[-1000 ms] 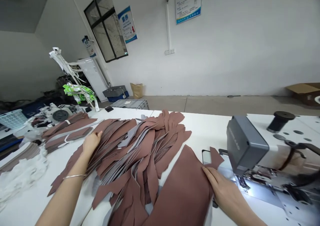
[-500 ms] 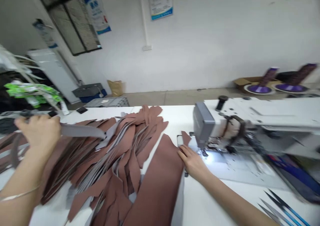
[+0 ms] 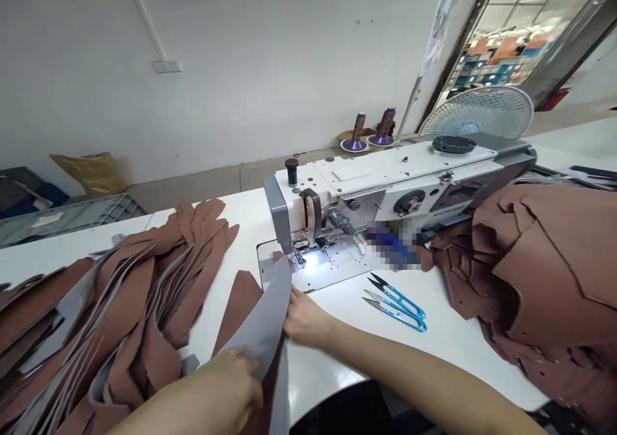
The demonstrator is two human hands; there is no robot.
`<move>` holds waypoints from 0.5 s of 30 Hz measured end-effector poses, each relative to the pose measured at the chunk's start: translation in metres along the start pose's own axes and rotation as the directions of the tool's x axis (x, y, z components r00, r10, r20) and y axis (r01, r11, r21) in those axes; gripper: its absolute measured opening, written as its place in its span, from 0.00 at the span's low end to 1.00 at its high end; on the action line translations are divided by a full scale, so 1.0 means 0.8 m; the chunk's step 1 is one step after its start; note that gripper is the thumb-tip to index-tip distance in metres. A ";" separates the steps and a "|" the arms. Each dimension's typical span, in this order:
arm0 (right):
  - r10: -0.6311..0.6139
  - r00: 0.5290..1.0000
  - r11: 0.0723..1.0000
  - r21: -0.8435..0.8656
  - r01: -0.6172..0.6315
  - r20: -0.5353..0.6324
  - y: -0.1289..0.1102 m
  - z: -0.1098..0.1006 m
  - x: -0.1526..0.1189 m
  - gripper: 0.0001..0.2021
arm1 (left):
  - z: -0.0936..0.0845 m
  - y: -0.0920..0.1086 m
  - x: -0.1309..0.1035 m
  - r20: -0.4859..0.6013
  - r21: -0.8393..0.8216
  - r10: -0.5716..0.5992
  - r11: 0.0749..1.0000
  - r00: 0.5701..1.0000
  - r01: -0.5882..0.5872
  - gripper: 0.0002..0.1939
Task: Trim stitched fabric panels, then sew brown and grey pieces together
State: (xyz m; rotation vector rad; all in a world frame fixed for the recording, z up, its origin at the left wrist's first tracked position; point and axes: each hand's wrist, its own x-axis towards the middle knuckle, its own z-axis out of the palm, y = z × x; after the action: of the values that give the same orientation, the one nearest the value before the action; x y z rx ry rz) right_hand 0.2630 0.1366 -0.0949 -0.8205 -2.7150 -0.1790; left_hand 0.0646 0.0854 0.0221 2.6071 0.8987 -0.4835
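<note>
A grey-backed strip (image 3: 265,316) lies over a brown piece (image 3: 238,300), its tip beside the lit needle area of the white sewing machine (image 3: 357,178). My left hand (image 3: 236,377) is closed on the lower part of the strip, with some fingers hidden beneath it. At the strip's right edge, near the machine's needle, my right hand (image 3: 306,319) pinches the layered pieces. Bundled brown strips (image 3: 139,255) spread out to the left of both hands.
Blue-handled thread snips (image 3: 398,306) lie right of my right forearm. A heap of brown pieces (image 3: 544,281) covers the right side. Behind the machine stand a white fan (image 3: 482,110) and purple-based thread cones (image 3: 357,133). A grey crate (image 3: 87,220) is at the left.
The view has turned right. My left hand has come from the far left to the brown piece, bringing the grey strip onto it. My right hand now grips the edge near the needle.
</note>
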 end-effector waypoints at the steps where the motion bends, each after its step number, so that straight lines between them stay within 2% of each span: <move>1: -0.004 1.000 1.000 0.017 0.004 0.000 -0.001 0.001 -0.002 0.06 | -0.017 0.007 0.001 -0.006 -0.040 -0.021 0.999 1.000 0.020 0.11; 3: -0.006 1.000 0.999 0.046 0.006 0.005 -0.001 0.006 -0.002 0.07 | -0.040 0.018 0.016 -0.084 -0.040 -0.112 0.993 0.990 0.109 0.17; 4: -0.005 1.000 0.999 0.048 0.005 0.003 -0.001 0.009 -0.001 0.07 | -0.043 0.022 0.029 -0.140 -0.015 -0.165 0.986 0.976 0.165 0.22; 6: 0.004 1.000 1.000 0.021 -0.004 -0.006 0.000 0.013 0.000 0.06 | -0.038 0.025 0.061 -0.172 0.047 -0.222 0.971 0.960 0.233 0.32; 8: -0.002 1.000 1.000 -0.008 0.002 -0.008 0.000 0.014 0.001 0.07 | -0.025 0.022 0.090 -0.163 0.103 -0.269 0.952 0.949 0.288 0.37; 11: -0.030 0.996 0.999 -0.019 0.029 -0.081 -0.007 0.000 -0.001 0.10 | -0.016 0.012 0.109 -0.193 0.099 -0.353 0.921 0.915 0.376 0.32; 13: -0.014 0.983 1.000 -0.019 0.011 -0.181 -0.013 -0.015 -0.007 0.16 | -0.021 0.006 0.107 -0.175 0.043 -0.364 0.925 0.915 0.377 0.27; 15: -0.006 0.973 0.999 -0.038 -0.003 -0.232 -0.010 -0.022 -0.018 0.20 | -0.027 0.001 0.103 -0.137 -0.007 -0.353 0.935 0.926 0.355 0.23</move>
State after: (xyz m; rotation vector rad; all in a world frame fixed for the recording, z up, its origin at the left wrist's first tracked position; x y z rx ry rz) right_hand 0.2745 0.1191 -0.0827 -0.7563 -2.5000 -0.3081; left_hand 0.1305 0.1368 0.0066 2.5227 1.4311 -0.4065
